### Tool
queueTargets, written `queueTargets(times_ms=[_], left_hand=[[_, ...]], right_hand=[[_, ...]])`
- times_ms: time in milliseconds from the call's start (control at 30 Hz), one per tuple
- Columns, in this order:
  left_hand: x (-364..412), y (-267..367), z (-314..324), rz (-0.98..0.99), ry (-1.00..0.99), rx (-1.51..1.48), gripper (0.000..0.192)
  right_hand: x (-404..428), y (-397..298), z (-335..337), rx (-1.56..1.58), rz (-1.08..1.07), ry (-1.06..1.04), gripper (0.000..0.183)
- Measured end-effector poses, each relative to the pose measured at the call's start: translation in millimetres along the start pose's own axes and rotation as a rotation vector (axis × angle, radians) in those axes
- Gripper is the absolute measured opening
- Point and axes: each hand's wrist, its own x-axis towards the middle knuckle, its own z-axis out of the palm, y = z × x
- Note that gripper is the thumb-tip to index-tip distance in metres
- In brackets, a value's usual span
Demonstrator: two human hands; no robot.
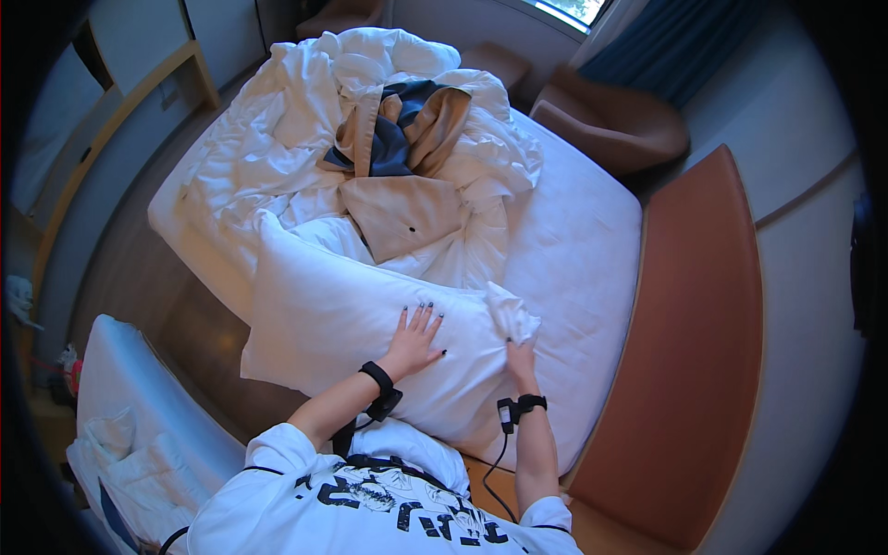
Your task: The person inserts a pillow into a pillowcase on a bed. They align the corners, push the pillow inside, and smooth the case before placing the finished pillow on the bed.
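A large white pillow [333, 319] lies across the near edge of the bed, before my body. My left hand [414, 340] rests on its upper face, palm down with the fingers spread. At the pillow's right end my right hand [522, 352] grips a bunched fold of the white pillowcase [512, 312]. Beyond the pillow is a rumpled white duvet [277, 132]. A tan and dark blue cloth [395, 132] lies crumpled on the duvet, with a tan flap [406, 211] bearing a small dark button or spot towards me.
The white mattress [569, 229] reaches to a brown padded headboard [683, 354] on the right. Brown armchairs [610, 128] stand near the window and blue curtain [673, 48]. A second bed [152, 388] with rumpled bedding is at lower left, across a strip of wooden floor [201, 340].
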Motion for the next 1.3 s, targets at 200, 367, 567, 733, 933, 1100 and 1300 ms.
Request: queueTargets(times_ms=[200,367,567,733,933,1100,1300], left_hand=[[-17,6,-2,0.028,0.012,0.052,0.067],[-42,16,13,0.020,0.059,0.025,0.068],[-77,27,19,0.085,-0.008,0.050,0.072],[-86,19,24,0.118,0.022,0.144,0.072],[-73,33,34,0.023,0.066,0.193,0.071],[-75,35,37,-0.002,0.004,0.121,0.078],[-80,37,27,0.075,-0.050,0.119,0.093]], right_hand=[[-23,41,-23,0.358,0.143,-0.288,0.056],[-88,41,-16,0.410,0.160,-0.546,0.059],[-130,46,-18,0.134,-0.010,-0.607,0.055],[-119,111,-41,0.079,-0.019,-0.406,0.035],[-134,136,-39,0.201,0.028,-0.366,0.037],[-157,169,-4,0.213,-0.033,-0.316,0.048],[-168,204,28,-0.149,0.194,-0.545,0.054]])
